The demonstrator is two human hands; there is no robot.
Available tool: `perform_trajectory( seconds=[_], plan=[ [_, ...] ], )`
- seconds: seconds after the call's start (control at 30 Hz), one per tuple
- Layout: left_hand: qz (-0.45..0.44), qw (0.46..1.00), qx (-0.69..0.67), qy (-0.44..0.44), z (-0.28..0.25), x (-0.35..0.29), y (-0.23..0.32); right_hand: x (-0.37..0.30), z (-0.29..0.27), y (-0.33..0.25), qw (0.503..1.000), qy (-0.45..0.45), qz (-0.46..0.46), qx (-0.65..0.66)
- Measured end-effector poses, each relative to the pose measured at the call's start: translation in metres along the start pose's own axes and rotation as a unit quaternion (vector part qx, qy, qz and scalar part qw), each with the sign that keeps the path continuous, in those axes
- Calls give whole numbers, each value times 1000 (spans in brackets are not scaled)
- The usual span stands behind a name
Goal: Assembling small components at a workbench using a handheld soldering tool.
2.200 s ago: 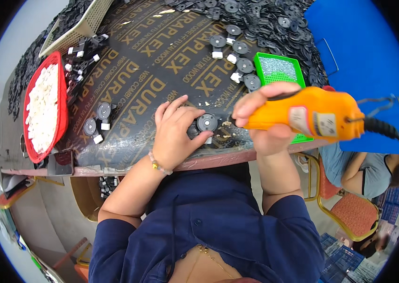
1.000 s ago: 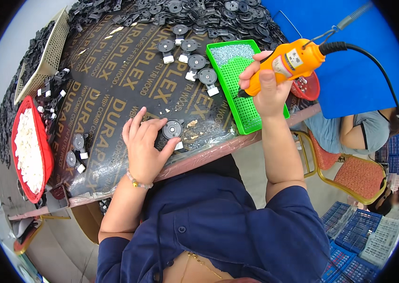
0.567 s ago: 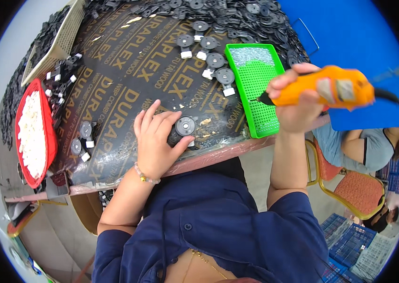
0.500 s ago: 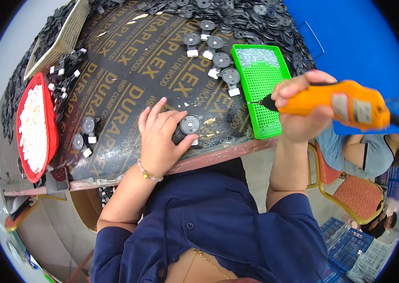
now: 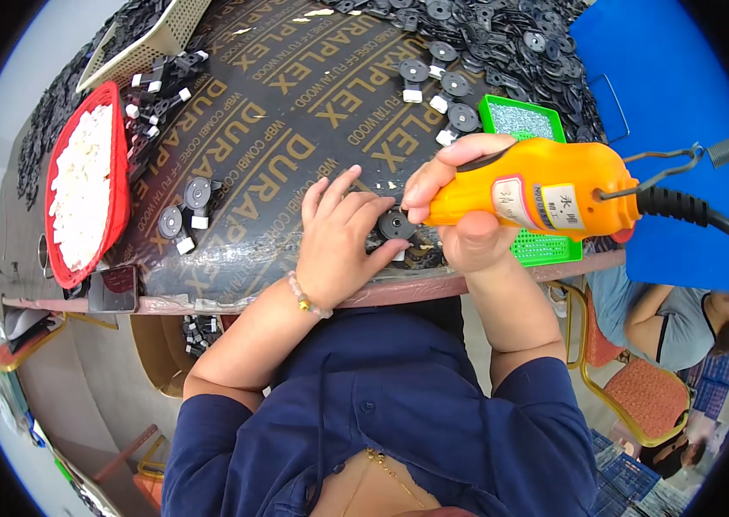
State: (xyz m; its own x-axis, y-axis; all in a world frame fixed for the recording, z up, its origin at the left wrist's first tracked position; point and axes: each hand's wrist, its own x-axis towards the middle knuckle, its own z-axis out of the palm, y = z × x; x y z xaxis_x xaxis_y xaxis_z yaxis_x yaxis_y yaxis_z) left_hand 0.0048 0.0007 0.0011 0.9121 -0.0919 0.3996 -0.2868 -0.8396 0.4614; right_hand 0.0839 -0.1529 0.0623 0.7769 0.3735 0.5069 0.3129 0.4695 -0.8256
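Note:
My left hand (image 5: pixel 339 237) rests on the table with its fingers fanned. Its thumb and index finger brace a black round plastic part (image 5: pixel 396 226), which has a small white piece by the thumb. My right hand (image 5: pixel 478 246) grips an orange electric screwdriver (image 5: pixel 537 189), held nearly level. The tool's nose is right beside the black part, but my fingers hide its tip, so I cannot tell if it touches. Behind the screwdriver sits a green perforated tray (image 5: pixel 545 252) with small silvery screws (image 5: pixel 520 119) at its far end.
A red basket (image 5: pixel 115 185) of small white pieces stands at left, near a beige basket (image 5: pixel 145 47). Black parts (image 5: pixel 502 43) are heaped at the back. Several joined black-and-white parts (image 5: pixel 197 193) lie about. A cable (image 5: pixel 683 207) trails right; a person (image 5: pixel 675 327) sits beyond.
My right hand has brought the screwdriver left, from over the green tray to the black round part. My left hand still holds that part. The whole view has shifted slightly.

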Motion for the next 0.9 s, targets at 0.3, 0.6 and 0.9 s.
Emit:
perform_trajectory(
  seconds=[0.3,0.6,0.9],
  plan=[
    [-3,1000,-18,5,0,-1,-1,0,-5,1,999,-30,10,-24],
    [4,1000,-24,12,3,1,-2,2,8,1,999,-13,42,-14],
    [-2,1000,1,0,0,0,2,2,-12,4,999,40,35,5]
  ],
)
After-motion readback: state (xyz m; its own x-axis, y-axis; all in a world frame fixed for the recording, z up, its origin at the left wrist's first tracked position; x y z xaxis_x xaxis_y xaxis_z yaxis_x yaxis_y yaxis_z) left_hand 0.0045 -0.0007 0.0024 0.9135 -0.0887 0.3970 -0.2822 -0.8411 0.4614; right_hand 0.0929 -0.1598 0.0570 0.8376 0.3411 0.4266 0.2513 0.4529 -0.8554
